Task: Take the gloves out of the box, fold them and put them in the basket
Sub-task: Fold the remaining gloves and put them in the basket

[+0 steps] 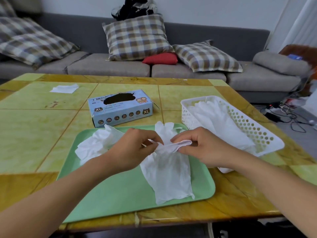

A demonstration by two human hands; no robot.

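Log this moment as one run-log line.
step: folding | left hand: pinches glove | right hand: pinches glove | glove: on green tray | basket: holds gloves | box: open

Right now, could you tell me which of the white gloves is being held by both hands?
The white disposable glove lying lengthwise on the green tray: left hand and right hand pinch its middle. The crumpled gloves lie untouched.

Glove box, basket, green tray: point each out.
glove box [120,109]: head view, front face.
basket [253,127]: head view, perforated right wall.
green tray [120,191]: head view, bare floor near front.
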